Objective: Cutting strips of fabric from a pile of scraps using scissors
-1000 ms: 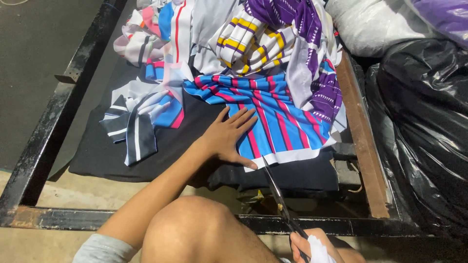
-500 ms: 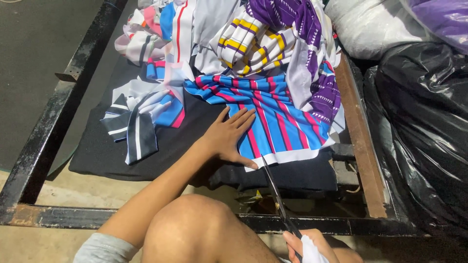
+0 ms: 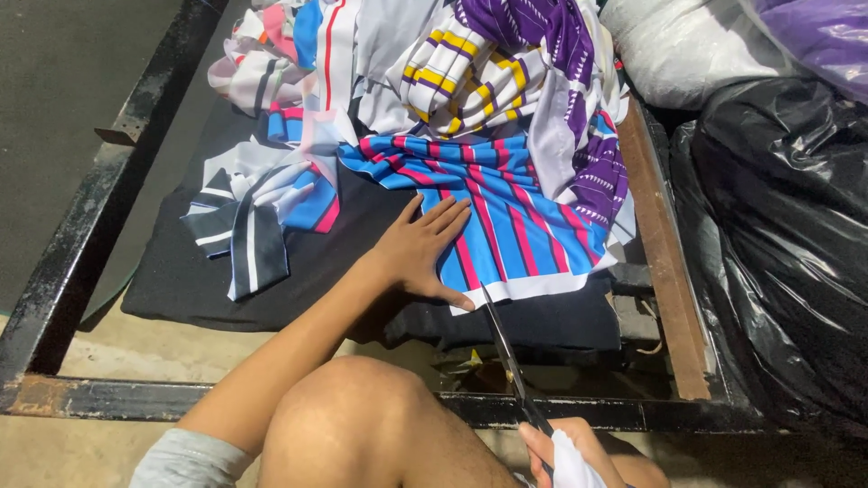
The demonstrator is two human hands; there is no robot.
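The left hand [image 3: 418, 248] presses flat, fingers spread, on striped blue-pink fabric [image 3: 506, 226], while the right hand [image 3: 565, 452] at 5 o'clock grips scissors [image 3: 506, 348] beside a black bag [image 3: 778, 235] whose contents are hidden.

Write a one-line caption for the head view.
Left hand flat on striped cloth; right hand holds scissors at its edge.

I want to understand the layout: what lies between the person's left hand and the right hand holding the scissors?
In the head view, only the scissors' blades span it, from the right hand up to the striped cloth beside the left hand.
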